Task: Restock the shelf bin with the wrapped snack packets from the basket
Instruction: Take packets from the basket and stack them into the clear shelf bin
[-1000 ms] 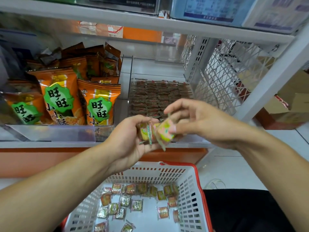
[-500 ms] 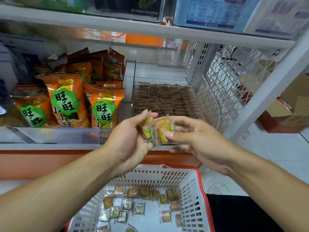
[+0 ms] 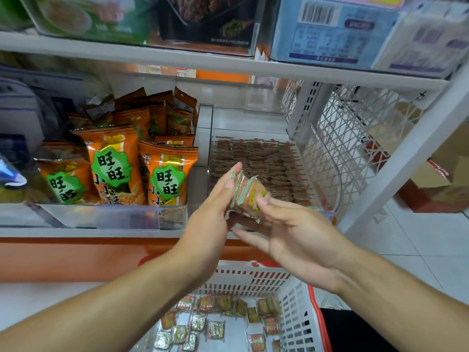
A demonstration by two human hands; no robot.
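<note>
at shelf front edge | left hand (image 3: 210, 219) and right hand (image 3: 291, 232) pinch a stack of snack packets (image 3: 247, 194) | step: squaring stack | next: seat into bin (image 3: 327, 179) beside rows

I read 旺旺 in white on green badges on three orange snack bags (image 3: 166, 174) — 小小酥 below it on the middle one, barcode on the blue box (image 3: 327, 29) overhead — its print too blurred for me.

Open gap above shelf bin (image 3: 327, 199)
</note>
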